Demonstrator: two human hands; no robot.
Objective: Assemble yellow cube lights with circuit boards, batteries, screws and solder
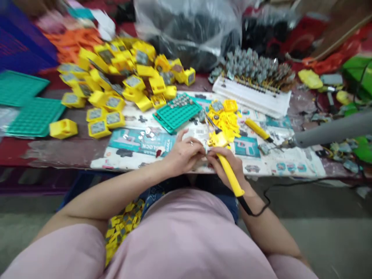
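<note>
Yellow corded tool (231, 175): gripped in right hand (236, 164)
Left hand (185, 155): cannot tell if holding
Place: near edge of worktop (68, 152)

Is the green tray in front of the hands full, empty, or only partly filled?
Partly filled: the tray has small metallic pieces toward its far side, while its nearer rows show bare green.

I watch by one camera, which is worn on the person's head. It faces forward and steeply down, from above the pink shirt (186, 236). The left hand (183, 154) and right hand (235, 162) appear quite near, centrally; the table (72, 150) extends farther beyond.
</note>
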